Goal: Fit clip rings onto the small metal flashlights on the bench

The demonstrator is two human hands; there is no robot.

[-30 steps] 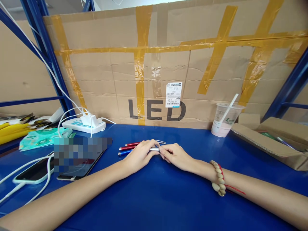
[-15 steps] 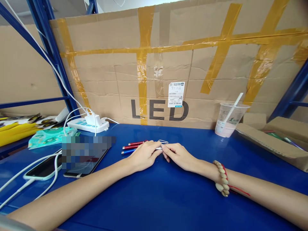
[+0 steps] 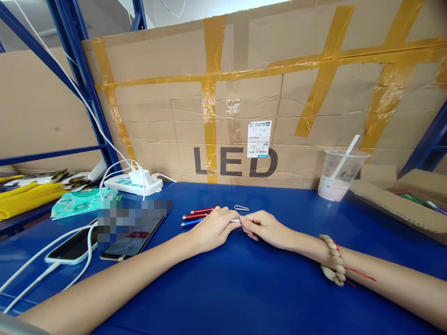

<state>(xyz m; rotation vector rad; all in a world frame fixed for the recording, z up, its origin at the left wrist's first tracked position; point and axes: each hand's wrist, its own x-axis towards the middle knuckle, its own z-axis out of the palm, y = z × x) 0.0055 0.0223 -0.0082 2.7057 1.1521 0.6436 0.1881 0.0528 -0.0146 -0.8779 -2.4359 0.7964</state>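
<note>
My left hand (image 3: 213, 226) and my right hand (image 3: 266, 227) meet fingertip to fingertip on the blue table (image 3: 244, 288). Both are closed on a small silver pen-like piece (image 3: 236, 220) held between them. Just left of my left hand lie two red pens (image 3: 199, 213) and a blue pen (image 3: 190, 223), partly hidden by my fingers. A small metal clip (image 3: 241, 208) lies just behind the hands. My right wrist wears a bead bracelet (image 3: 331, 260).
Two phones (image 3: 132, 239) with white cables lie at the left, behind them a power strip (image 3: 134, 184) and a teal packet (image 3: 78, 201). A plastic cup with straw (image 3: 337, 179) and an open cardboard box (image 3: 401, 204) stand at the right. A taped cardboard wall (image 3: 244, 102) closes the back.
The hands have stayed together on the silver piece, my left fingers covering more of it. The view has shifted slightly, so things sit a little further right.
</note>
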